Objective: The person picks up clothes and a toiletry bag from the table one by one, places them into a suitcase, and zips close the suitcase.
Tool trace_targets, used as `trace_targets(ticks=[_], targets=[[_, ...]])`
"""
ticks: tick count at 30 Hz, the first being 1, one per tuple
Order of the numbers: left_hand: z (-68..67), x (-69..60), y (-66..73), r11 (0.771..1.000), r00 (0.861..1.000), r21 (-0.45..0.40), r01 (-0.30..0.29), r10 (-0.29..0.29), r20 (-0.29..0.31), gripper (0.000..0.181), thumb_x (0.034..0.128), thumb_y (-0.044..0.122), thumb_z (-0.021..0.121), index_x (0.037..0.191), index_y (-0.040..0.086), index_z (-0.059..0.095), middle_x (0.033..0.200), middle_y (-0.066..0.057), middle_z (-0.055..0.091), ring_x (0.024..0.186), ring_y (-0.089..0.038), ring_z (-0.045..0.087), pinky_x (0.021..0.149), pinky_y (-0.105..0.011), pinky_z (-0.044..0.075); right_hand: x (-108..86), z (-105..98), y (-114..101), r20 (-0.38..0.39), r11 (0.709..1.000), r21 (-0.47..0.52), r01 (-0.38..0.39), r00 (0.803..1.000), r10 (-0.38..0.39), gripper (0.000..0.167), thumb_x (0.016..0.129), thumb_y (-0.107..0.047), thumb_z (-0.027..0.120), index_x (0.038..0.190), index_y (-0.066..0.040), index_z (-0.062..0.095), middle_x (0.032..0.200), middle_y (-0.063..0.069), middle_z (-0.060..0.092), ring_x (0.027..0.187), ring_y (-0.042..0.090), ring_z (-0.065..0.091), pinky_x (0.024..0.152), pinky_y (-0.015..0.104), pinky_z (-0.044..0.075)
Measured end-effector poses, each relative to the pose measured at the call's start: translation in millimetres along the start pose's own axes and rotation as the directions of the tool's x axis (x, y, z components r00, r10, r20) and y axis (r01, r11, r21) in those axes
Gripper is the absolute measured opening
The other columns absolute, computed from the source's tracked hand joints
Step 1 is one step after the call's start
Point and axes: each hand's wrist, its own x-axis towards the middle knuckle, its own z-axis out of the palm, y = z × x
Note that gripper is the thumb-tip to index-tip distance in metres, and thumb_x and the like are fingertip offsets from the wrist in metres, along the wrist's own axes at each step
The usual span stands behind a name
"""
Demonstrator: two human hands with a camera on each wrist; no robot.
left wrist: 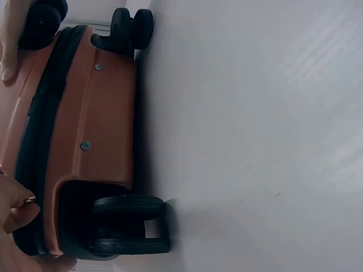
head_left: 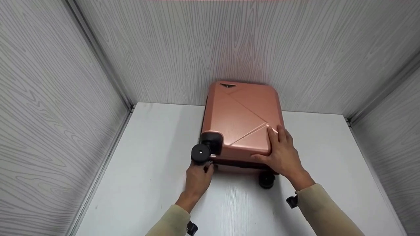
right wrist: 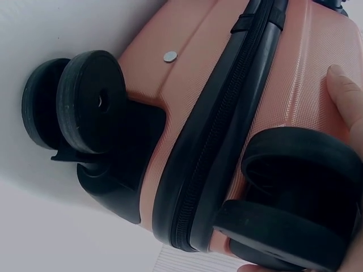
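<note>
A rose-gold hard-shell suitcase (head_left: 244, 108) lies flat, its wheeled end towards me. At its near left corner my left hand (head_left: 197, 180) pinches a small metal zipper pull (left wrist: 30, 199) between thumb and finger, just below a black double wheel (head_left: 200, 153). My right hand (head_left: 286, 157) rests on the near right corner, fingers spread over the upper shell and thumb on the end face. The black zipper band (right wrist: 218, 124) runs around the case between its two shells and looks closed along the part in view. Another black wheel (head_left: 266, 179) sticks out below the right hand.
The suitcase lies on a white surface (head_left: 157, 137), its far end close to the wood-grain back wall (head_left: 177, 52). Similar panels stand at the left (head_left: 36, 108) and right (head_left: 397, 137). Lower wheels (left wrist: 130, 226) also project from the near end.
</note>
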Motion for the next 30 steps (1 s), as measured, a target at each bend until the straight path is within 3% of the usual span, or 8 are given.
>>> trace_targets(ticks=[7,10,12,15,22,30], targets=[[-9.5,1.0,-4.6,0.999,0.997,-0.049,0.020,-0.016,0.079,0.013,0.0927,0.009,0.076,0.082,0.010,0.069,0.092,-0.008,0.064,0.081,-0.025,0.067,0.072,-0.041,0.057,1.3,-1.7,-0.8,0.004,1.000,0.018,0.001,1.000,-0.001,0.127,0.073,-0.084,0.075,0.167,-0.013,0.028,0.173,0.025,0.016,0.157,0.050,0.020,0.094,0.074,0.049],[-12.7,2.1,-9.2,0.999,0.995,-0.045,0.022,-0.018,0.095,0.007,0.0941,0.009,0.073,0.097,0.005,0.068,0.099,-0.011,0.065,0.088,-0.026,0.070,0.077,-0.042,0.060,-0.3,-4.1,1.9,0.014,1.000,0.028,-0.010,1.000,0.010,0.127,0.073,-0.085,0.074,0.167,-0.014,0.028,0.174,0.024,0.014,0.157,0.049,0.019,0.094,0.076,0.048],[-14.9,3.5,-12.9,0.999,0.995,-0.042,0.015,-0.010,0.104,0.017,0.0955,0.010,0.071,0.109,0.001,0.067,0.105,-0.013,0.068,0.095,-0.028,0.073,0.081,-0.044,0.061,-0.9,-5.3,3.6,0.021,0.999,0.037,-0.020,1.000,0.020,0.127,0.073,-0.086,0.074,0.168,-0.016,0.027,0.175,0.023,0.013,0.158,0.048,0.018,0.095,0.076,0.047],[-18.3,4.8,-19.9,0.998,0.996,-0.058,0.006,-0.001,0.092,0.029,0.0957,0.010,0.071,0.121,-0.003,0.066,0.108,-0.016,0.073,0.102,-0.031,0.076,0.083,-0.046,0.062,-0.6,-5.4,3.9,0.031,0.999,0.039,-0.023,0.999,0.022,0.129,0.072,-0.088,0.072,0.169,-0.017,0.025,0.176,0.022,0.011,0.158,0.048,0.018,0.095,0.077,0.046],[-23.1,4.0,-32.8,0.996,0.999,-0.091,0.025,-0.022,0.038,0.020,0.0912,0.008,0.075,0.109,-0.001,0.072,0.097,-0.014,0.077,0.095,-0.030,0.078,0.079,-0.047,0.062,0.1,-4.3,-1.2,0.044,0.998,0.050,-0.024,0.999,0.022,0.130,0.070,-0.089,0.072,0.169,-0.020,0.025,0.176,0.019,0.011,0.159,0.047,0.018,0.096,0.075,0.046],[-26.0,4.5,-41.1,0.997,0.999,-0.070,0.030,-0.029,0.022,0.024,0.0910,0.013,0.081,0.110,0.002,0.071,0.099,-0.012,0.078,0.099,-0.031,0.077,0.084,-0.047,0.062,0.0,-5.4,-6.0,0.072,0.997,0.066,-0.039,0.997,0.034,0.130,0.071,-0.088,0.073,0.170,-0.021,0.022,0.177,0.016,0.008,0.160,0.045,0.016,0.097,0.076,0.045]])
